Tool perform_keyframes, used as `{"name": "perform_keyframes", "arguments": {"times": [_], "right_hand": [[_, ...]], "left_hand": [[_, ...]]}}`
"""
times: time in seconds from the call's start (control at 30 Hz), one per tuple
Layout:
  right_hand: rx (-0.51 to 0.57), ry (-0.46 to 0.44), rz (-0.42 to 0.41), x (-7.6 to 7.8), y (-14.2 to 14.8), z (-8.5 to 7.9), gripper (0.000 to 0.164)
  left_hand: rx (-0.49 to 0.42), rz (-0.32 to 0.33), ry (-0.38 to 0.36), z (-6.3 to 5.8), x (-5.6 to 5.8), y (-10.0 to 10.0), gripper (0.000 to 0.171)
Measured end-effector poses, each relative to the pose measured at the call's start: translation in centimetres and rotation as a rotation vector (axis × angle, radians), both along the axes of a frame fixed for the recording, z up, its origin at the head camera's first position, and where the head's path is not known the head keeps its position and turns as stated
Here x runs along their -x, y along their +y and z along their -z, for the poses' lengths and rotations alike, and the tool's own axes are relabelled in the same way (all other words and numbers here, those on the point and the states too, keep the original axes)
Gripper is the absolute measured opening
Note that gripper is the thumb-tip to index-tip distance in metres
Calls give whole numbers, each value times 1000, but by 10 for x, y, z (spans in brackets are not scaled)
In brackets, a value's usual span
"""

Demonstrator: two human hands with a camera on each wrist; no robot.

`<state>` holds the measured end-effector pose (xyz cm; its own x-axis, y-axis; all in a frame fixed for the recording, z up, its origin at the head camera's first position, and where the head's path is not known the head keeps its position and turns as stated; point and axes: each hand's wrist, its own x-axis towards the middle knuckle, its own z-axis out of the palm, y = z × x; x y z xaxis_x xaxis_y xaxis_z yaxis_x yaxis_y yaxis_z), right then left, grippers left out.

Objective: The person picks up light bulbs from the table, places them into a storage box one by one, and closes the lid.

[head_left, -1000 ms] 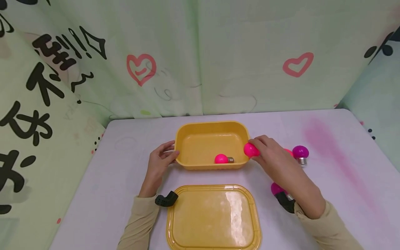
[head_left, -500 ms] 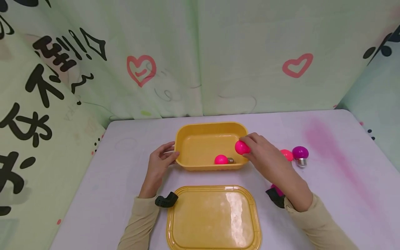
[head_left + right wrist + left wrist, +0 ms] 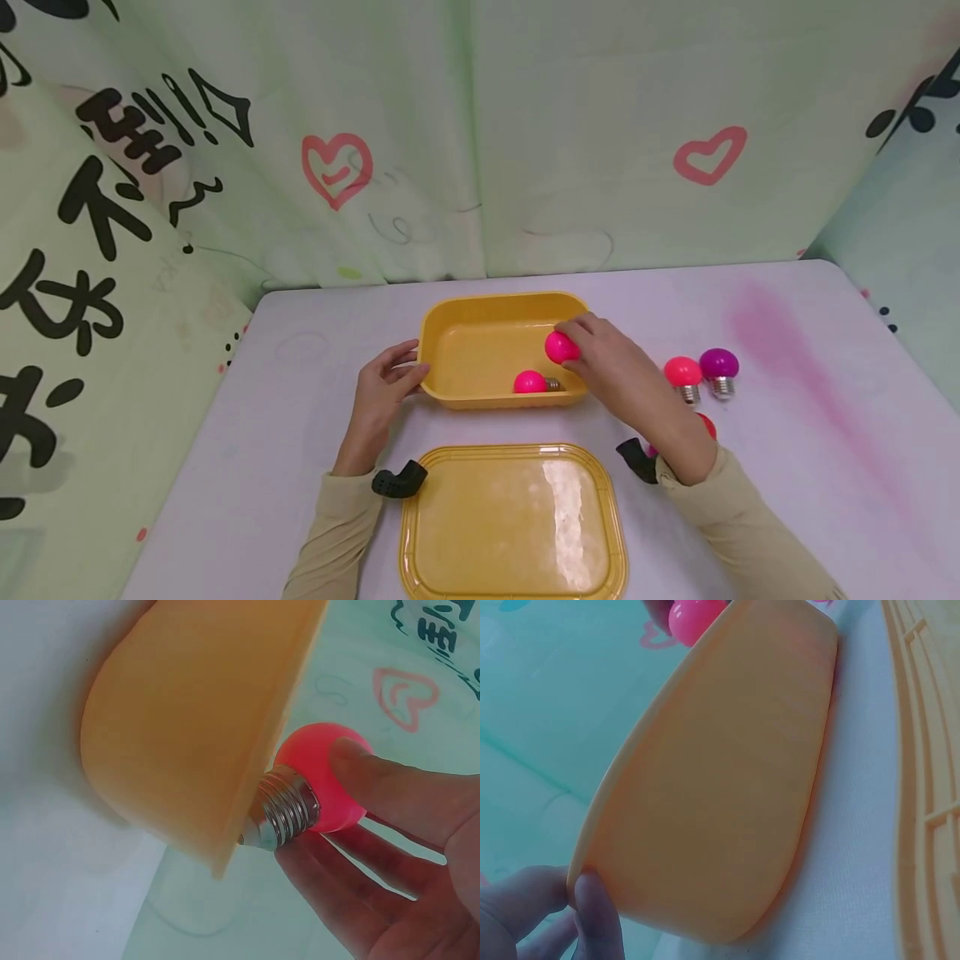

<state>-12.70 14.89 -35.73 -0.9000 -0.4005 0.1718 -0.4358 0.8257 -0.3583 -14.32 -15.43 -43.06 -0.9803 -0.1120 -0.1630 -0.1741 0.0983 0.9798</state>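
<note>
A yellow plastic box (image 3: pixel 480 346) stands open-topped near the back of the table. My left hand (image 3: pixel 378 404) pinches its left rim between thumb and fingers, as the left wrist view shows on the box wall (image 3: pixel 720 772). Over the box's right end, my right hand (image 3: pixel 611 362) holds a pink light bulb (image 3: pixel 560 347) by its round globe. In the right wrist view that bulb's metal screw base (image 3: pixel 281 810) points at the box rim. Another pink bulb (image 3: pixel 529 382) lies inside against the near wall.
A yellow lid (image 3: pixel 510 525) lies flat in front of the box. To the right stand a red bulb (image 3: pixel 682 372) and a purple bulb (image 3: pixel 718 365). Further bulbs, including a red one (image 3: pixel 707 425), are partly hidden by my right forearm. Curtains border the table's back and sides.
My right hand has carried the pink bulb leftward from the box's right rim to over its inside. More of the bulbs on the right now show. The left hand has stayed put.
</note>
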Motion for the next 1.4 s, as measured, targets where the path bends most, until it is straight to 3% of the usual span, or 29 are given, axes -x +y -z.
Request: {"name": "perform_keyframes", "arguments": {"times": [0.23,1.07,1.4], "right_hand": [[0,-38,12,6,-5,4,46],[-12,35,-16,23,-13,32,42],[-57,-2,-10,29,-17,35,45]], "left_hand": [[-11,7,2,0,1,0,44],[-52,20,6,1,1,-2,45],[-51,11,9,3,1,-2,44]]}}
